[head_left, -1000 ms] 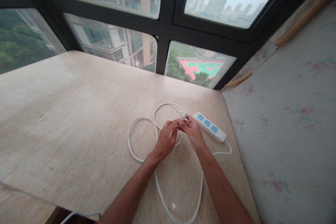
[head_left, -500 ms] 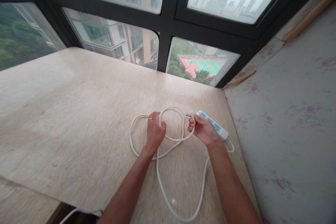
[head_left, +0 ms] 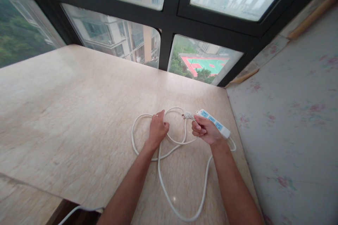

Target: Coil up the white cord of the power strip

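A white power cord (head_left: 180, 216) lies in loose loops on the stone sill. My left hand (head_left: 158, 128), with a ring on one finger, is closed around the cord where the small loop meets the larger one; its fingertips are partly hidden. In a fist, my right hand (head_left: 207, 130) grips the cord just behind its plug (head_left: 188, 115). The pale plug sticks out to the left of my fingers, prongs pointing left. Right behind that hand lies a white power strip (head_left: 216, 125) with blue socket faces, partly covered by the hand.
The marbled sill (head_left: 79, 123) stretches left and toward the dark window frame (head_left: 169, 21). A flowered wall (head_left: 287, 140) bounds the right side. Another white cable (head_left: 72, 212) crosses a dark gap at the lower left.
My right hand has shifted its hold, curling more tightly, and the plug now shows more clearly, pointing left. My left hand has moved slightly to the right along with the view.
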The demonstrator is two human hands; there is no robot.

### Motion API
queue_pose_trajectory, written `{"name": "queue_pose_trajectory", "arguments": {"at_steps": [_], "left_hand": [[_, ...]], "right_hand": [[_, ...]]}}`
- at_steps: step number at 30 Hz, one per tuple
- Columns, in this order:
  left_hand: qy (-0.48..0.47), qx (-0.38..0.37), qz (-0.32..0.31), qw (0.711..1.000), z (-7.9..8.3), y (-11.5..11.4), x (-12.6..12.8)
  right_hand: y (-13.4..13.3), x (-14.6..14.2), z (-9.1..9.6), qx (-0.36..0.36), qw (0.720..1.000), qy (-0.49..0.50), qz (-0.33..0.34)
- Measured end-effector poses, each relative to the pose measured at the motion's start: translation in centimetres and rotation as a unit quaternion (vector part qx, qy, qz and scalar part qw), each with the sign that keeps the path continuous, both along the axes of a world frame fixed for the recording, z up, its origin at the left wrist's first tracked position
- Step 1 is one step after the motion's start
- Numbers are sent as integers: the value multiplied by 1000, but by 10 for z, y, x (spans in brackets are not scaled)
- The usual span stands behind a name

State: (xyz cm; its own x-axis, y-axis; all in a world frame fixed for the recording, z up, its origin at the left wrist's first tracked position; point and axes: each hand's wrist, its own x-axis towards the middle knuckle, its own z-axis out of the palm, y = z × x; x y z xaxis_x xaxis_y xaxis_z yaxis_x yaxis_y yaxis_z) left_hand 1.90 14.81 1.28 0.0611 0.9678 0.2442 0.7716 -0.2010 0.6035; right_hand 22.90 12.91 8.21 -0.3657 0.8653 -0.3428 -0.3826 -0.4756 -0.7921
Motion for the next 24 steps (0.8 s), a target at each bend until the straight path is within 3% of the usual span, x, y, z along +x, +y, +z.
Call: {"name": "queue_pose_trajectory", "arguments": {"at_steps": [4, 7, 10, 18, 24], "left_hand": [[-51, -37, 5, 998, 2, 0, -2], [-115, -68, 7, 991, 5, -2, -5], [-130, -52, -8, 990, 9, -3, -8], [-95, 18, -85, 992, 11, -7, 6], [-127, 26, -182, 975, 17, -14, 14]], "right_hand": [[-1, 2, 4, 41, 990, -130, -34], [0, 4, 0, 94, 965, -239, -60], [2, 6, -6, 134, 938, -308, -82], [7, -1, -18, 188, 906, -374, -70], [8, -20, -30, 326, 864, -384, -21]]}}
